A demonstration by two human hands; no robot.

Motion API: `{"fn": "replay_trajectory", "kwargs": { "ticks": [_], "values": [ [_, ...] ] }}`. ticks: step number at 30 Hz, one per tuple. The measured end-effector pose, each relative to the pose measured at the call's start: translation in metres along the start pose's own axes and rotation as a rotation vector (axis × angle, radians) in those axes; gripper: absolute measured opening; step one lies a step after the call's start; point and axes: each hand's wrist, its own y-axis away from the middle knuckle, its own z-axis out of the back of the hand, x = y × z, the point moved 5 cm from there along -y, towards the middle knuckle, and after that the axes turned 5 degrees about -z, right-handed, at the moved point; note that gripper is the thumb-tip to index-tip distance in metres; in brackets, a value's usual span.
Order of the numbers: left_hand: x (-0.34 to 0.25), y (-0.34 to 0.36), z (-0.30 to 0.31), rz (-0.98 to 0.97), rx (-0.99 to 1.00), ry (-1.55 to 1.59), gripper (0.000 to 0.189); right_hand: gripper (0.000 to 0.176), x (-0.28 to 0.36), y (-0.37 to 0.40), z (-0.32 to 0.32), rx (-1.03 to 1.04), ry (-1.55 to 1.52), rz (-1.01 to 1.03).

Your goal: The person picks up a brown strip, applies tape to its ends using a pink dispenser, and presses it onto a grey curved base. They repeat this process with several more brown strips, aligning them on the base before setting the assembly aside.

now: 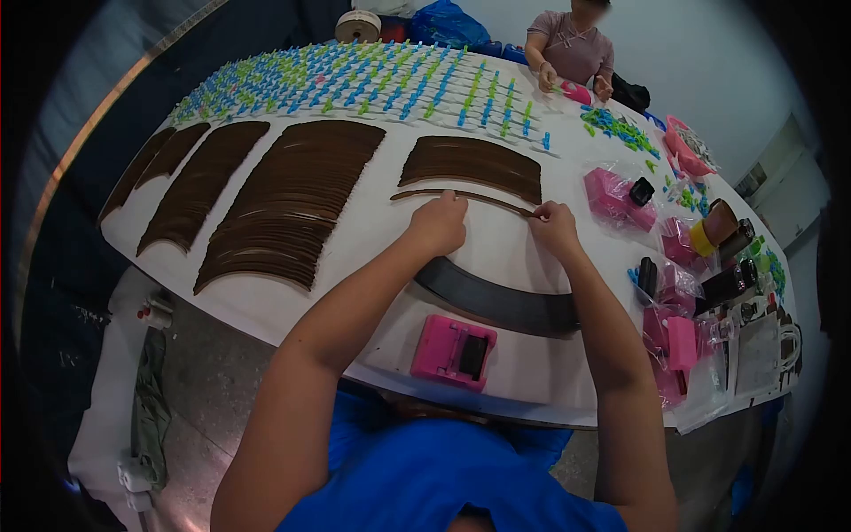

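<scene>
A thin, curved brown strip (492, 201) lies across the white table just in front of a neat stack of similar brown strips (470, 167). My left hand (439, 224) has its fingers closed on the strip near its middle. At the strip's right end, my right hand (556, 230) pinches it between thumb and fingers. Below both hands lies a wide, dark grey curved band (496, 299), its right end partly hidden by my right forearm. Nearest my body sits a pink box-shaped holder (434, 348) with a black block (472, 355) in it.
Larger groups of brown strips (297, 195) cover the table's left side. Rows of blue and green clips (355, 80) fill the back. At right stand pink boxes (612, 195), dark bottles (729, 285) and loose clips (620, 131). Another person (572, 49) works across the table.
</scene>
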Motion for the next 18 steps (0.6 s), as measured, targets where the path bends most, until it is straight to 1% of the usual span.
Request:
{"fn": "replay_trajectory", "kwargs": {
  "ticks": [1, 2, 4, 5, 7, 8, 10, 11, 13, 18],
  "values": [
    [0.0, 0.001, -0.001, 0.025, 0.024, -0.047, 0.022, 0.037, 0.005, 0.008, 0.003, -0.147, 0.118, 0.021],
    [0.001, 0.002, -0.001, 0.05, 0.047, -0.093, 0.026, 0.037, 0.012, 0.017, 0.006, -0.149, 0.118, 0.017],
    [-0.001, 0.005, 0.001, 0.031, 0.044, -0.123, 0.03, 0.041, 0.027, 0.038, 0.02, -0.243, 0.137, 0.051],
    [-0.001, 0.006, 0.002, 0.016, 0.039, -0.152, 0.033, 0.041, 0.031, 0.045, 0.022, -0.247, 0.14, 0.044],
    [0.0, 0.004, 0.002, 0.004, 0.058, -0.149, 0.035, 0.047, 0.039, 0.058, 0.012, -0.008, 0.174, 0.048],
    [0.001, 0.003, 0.001, 0.0, 0.076, -0.149, 0.037, 0.047, 0.045, 0.065, 0.013, -0.013, 0.176, 0.039],
    [0.002, 0.0, -0.001, -0.016, 0.077, -0.15, 0.037, 0.053, 0.056, 0.075, 0.01, 0.056, 0.268, 0.03],
    [0.003, -0.002, -0.002, -0.02, 0.074, -0.153, 0.037, 0.053, 0.058, 0.076, 0.01, 0.049, 0.269, 0.023],
    [0.004, -0.005, -0.003, -0.024, 0.068, -0.154, 0.038, 0.059, 0.059, 0.074, 0.008, 0.06, 0.287, -0.009],
    [0.003, -0.011, -0.003, -0.023, 0.082, -0.173, 0.043, 0.064, 0.063, 0.066, 0.008, 0.079, 0.322, -0.049]
  ]
}}
